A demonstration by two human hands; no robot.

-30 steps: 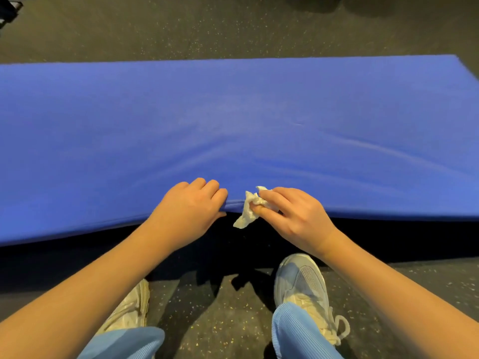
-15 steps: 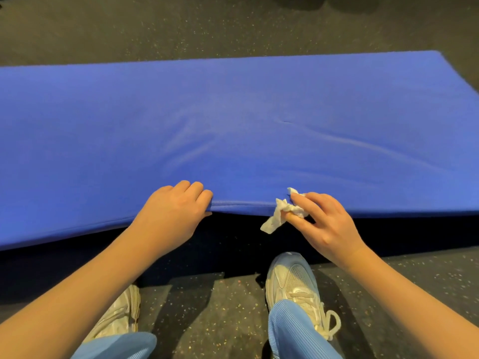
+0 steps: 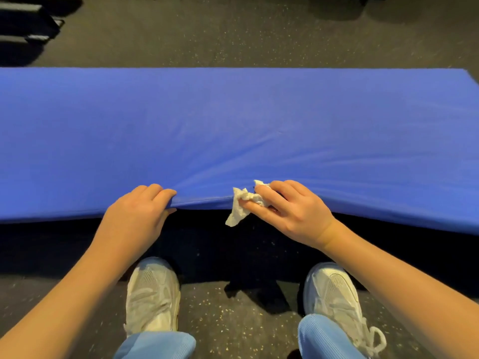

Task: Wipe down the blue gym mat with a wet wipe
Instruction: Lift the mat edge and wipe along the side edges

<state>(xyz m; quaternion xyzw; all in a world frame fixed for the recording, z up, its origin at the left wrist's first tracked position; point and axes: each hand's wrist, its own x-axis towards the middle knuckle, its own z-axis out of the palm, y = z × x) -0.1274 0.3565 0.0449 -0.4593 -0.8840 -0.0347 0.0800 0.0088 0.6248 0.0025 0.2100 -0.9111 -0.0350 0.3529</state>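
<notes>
The step in hand looks like wiping the near border of the large blue padded gym mat (image 3: 233, 125), which lies flat on the dark speckled rubber floor (image 3: 233, 35) and stretches well past both hands to either side and far ahead of them. The left hand (image 3: 140, 211) grips that near edge, with its fingers curled over the top and the thumb tucked under the lip, and creases fan out across the cover from its fingertips. This seems to be a steadying or slightly lifting hold. Just beside it, the right hand (image 3: 293, 208) pinches a crumpled white wet wipe (image 3: 242, 206) between thumb and fingers. The bunched part is pressed on the mat's edge ahead of the knuckles, and a loose tail hangs down below the hand over the dark gap beneath the mat. The broad top surface beyond both hands shows no sign that tells wiped from unwiped, so I cannot judge how much is done. The next move probably calls for sliding the right hand along the edge away from the left, with the wipe pressed flat so that it does not roll into a ball. The left hand would hold the cover taut meanwhile. A pair of white mesh trainers (image 3: 153, 294) stands below the wrists.
</notes>
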